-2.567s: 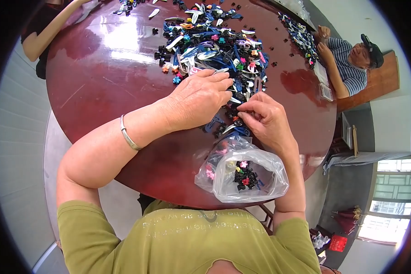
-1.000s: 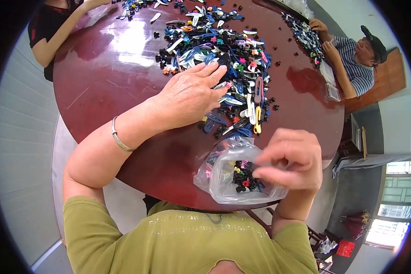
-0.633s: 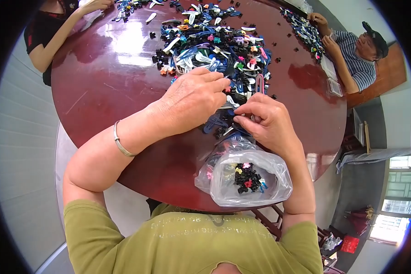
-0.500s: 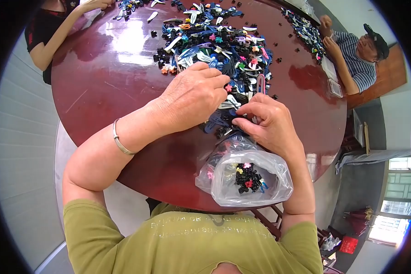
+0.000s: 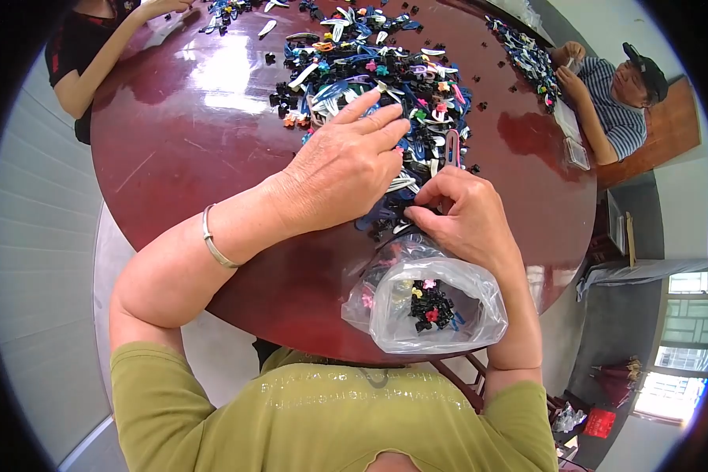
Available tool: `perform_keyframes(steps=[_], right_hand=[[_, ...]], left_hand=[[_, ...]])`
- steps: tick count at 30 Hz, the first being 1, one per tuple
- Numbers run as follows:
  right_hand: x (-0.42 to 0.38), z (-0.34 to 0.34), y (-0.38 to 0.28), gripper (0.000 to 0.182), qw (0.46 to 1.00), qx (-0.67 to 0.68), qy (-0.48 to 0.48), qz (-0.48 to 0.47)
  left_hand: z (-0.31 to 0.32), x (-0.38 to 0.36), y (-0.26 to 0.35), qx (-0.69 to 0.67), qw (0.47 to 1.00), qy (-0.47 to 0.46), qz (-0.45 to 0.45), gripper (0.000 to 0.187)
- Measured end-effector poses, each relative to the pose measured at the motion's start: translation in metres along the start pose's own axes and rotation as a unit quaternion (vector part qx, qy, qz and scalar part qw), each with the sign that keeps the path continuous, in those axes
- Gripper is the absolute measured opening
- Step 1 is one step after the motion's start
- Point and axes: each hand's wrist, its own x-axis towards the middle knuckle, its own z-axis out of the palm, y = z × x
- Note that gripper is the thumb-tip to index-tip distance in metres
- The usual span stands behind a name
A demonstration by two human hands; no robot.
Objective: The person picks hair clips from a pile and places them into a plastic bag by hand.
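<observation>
- Nearest, at the lower middle of the frame, a clear plastic bag [image 5: 383, 318] is gaping; a second ago the right hand [image 5: 470, 214] was passing over its mouth, and now it is working above it, so the picking seems to be carrying on.
- Inside, small black clips [image 5: 431, 304] are clustering, with pink, yellow and red flower-shaped ones showing among them.
- The right hand is bending over the heap's lower edge, thumb and forefinger nearly meeting; I can't tell whether they are pinching anything.
- Around the centre, the left hand [image 5: 342, 167] is lying over the heap, its fingers spreading wider than a moment ago, apparently sifting.
- The heap of hair clips [image 5: 417, 93] is sprawling up the table [image 5: 165, 181] to the top of the frame, mixing black, navy and white with bright flowers; a pink-edged clip [image 5: 451, 141] is poking out above the right hand.
- Farther off, at the upper right, another person [image 5: 606, 98] is sitting by a smaller heap [image 5: 525, 59].
</observation>
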Motion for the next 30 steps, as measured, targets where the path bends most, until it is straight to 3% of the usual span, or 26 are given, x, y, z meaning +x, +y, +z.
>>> perform_keyframes(steps=[6, 7, 10, 14, 15, 18, 22, 30], right_hand=[[0.000, -0.009, 0.005, 0.010, 0.984, 0.163, -0.007, 0.067], [-0.002, -0.014, 0.006, 0.008, 0.970, 0.215, -0.015, 0.112], [-0.010, -0.031, -0.001, 0.010, 0.931, 0.350, 0.004, 0.106], [-0.024, -0.045, -0.006, 0.015, 0.865, 0.483, -0.042, -0.129], [-0.027, -0.048, -0.011, 0.016, 0.845, 0.513, -0.074, -0.132], [-0.023, -0.053, -0.016, 0.014, 0.894, 0.382, -0.105, -0.209], [-0.014, -0.031, 0.000, 0.012, 0.962, 0.254, 0.023, -0.096], [0.000, -0.001, 0.010, 0.012, 0.996, 0.010, -0.010, -0.088]], left_hand=[[0.004, -0.002, 0.001, -0.034, 0.999, -0.007, 0.002, 0.016], [0.003, -0.001, 0.001, -0.043, 0.999, -0.011, 0.002, 0.018], [0.001, -0.002, 0.003, -0.083, 0.996, -0.039, 0.012, 0.018], [0.002, -0.005, 0.007, -0.105, 0.993, -0.057, 0.026, 0.015], [0.002, -0.004, 0.006, -0.102, 0.993, -0.060, 0.030, 0.014], [0.004, -0.004, 0.004, -0.071, 0.996, -0.043, 0.034, 0.011], [0.003, -0.001, 0.002, -0.036, 0.998, -0.037, 0.029, 0.010], [0.010, -0.004, 0.005, -0.080, 0.996, -0.018, 0.028, 0.008]])
